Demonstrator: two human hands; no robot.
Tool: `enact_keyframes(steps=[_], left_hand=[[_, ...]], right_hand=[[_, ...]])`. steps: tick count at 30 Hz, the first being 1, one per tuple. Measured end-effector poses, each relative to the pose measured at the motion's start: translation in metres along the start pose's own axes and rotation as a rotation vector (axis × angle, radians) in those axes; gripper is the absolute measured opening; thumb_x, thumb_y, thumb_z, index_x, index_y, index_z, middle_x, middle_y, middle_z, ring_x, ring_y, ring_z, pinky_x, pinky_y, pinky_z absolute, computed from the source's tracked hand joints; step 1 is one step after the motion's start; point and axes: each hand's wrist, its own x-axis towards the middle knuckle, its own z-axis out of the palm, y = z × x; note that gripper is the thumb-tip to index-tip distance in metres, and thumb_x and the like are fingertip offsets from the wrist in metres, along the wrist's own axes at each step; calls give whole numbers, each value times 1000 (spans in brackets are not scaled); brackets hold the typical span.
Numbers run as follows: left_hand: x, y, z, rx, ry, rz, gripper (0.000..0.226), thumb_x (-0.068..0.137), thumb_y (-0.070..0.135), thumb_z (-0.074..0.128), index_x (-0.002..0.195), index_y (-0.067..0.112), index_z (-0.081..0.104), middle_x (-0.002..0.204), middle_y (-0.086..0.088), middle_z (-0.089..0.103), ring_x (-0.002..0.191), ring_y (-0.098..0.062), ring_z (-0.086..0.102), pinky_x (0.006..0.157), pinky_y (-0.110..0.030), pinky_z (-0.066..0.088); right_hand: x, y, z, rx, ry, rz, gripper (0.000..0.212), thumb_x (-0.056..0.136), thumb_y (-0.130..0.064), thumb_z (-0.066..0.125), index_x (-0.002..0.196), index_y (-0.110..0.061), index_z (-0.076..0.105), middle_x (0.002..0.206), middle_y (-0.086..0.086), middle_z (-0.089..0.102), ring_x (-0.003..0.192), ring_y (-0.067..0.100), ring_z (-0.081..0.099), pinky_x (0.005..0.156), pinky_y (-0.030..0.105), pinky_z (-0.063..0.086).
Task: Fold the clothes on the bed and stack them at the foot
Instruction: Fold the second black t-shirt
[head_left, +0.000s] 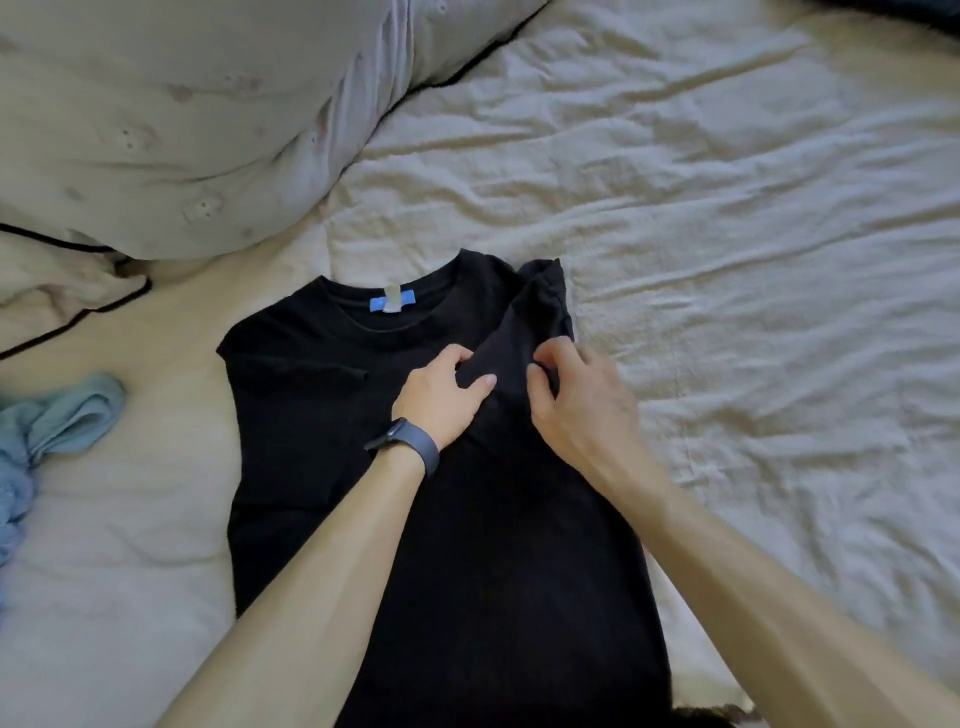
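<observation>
A black T-shirt (311, 415) lies flat near the middle of the bed (753, 234), collar pointing away, with its right sleeve side turned inward. The left hand (441, 397), wearing a dark wristband (410, 441), and the right hand (576, 405) each pinch that turned-in flap, apparently to set the fold straight. A crumpled light-blue garment (62, 415) waits at the bed's left edge. No basket or bin is visible.

Slate-blue wristband (410, 442) on left wrist
</observation>
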Motion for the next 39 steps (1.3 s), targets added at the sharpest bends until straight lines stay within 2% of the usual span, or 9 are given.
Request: enact_keyframes(steps=[2,6,9,12,16,22,28,32,39], left_hand=[[-1,-4,0,-97,7,-6,29,89,49,65,113,34,60,97,6,69,82,-11,64,66,-29,51],[-3,-9,-9,-58,-8,55,26,91,47,62,115,38,58,89,16,65,87,-10,64,76,-34,55],[-1,-31,-34,-123,301,194,19,92,35,62,111,33,63,94,17,63,86,-7,59,79,-33,53],[15,-71,-78,3,663,173,31,90,22,63,121,18,64,120,-6,60,110,-30,55,92,-41,45],[53,-124,-134,225,433,-123,53,93,36,61,141,18,49,143,-14,49,133,-37,40,106,-47,34],[88,-147,-165,358,329,-99,26,99,37,57,117,21,63,124,-9,65,115,-36,58,98,-44,37],[91,-156,-145,299,430,-68,32,96,34,56,121,14,58,125,-19,58,118,-41,50,97,-52,42],[40,-158,-107,326,675,206,58,95,41,51,145,13,45,153,-14,40,140,-36,36,112,-53,28],[-38,-210,-17,427,241,256,73,97,63,23,160,34,1,169,3,-6,155,-25,-5,122,-60,5]], right_hand=[[24,-5,18,-172,-67,-191,48,105,-36,43,150,-21,45,160,2,40,149,24,33,117,41,32],[59,15,33,-458,-255,-81,65,107,-48,19,164,-21,3,171,1,-15,156,23,-20,122,56,-13],[69,26,27,-305,-158,-20,62,104,-51,23,161,-26,18,170,8,6,156,33,4,124,56,5],[84,18,15,-176,-16,-73,56,101,-46,36,152,-23,37,160,5,33,145,32,28,117,50,27],[121,-7,17,-251,-185,-66,55,101,-50,45,151,-29,37,149,0,49,144,31,30,114,52,27],[159,-18,15,-312,-171,14,16,103,-38,46,105,-29,59,108,4,68,115,31,52,100,50,27],[139,-20,35,-265,77,61,28,101,-41,44,118,-25,58,127,5,60,124,31,46,104,49,28],[69,-34,51,-202,201,-28,51,97,-45,48,143,-24,44,157,0,36,144,25,28,115,48,21],[-43,-22,110,-411,-139,47,70,102,-62,17,163,-35,-5,169,-4,-21,155,17,-22,124,59,-6]])
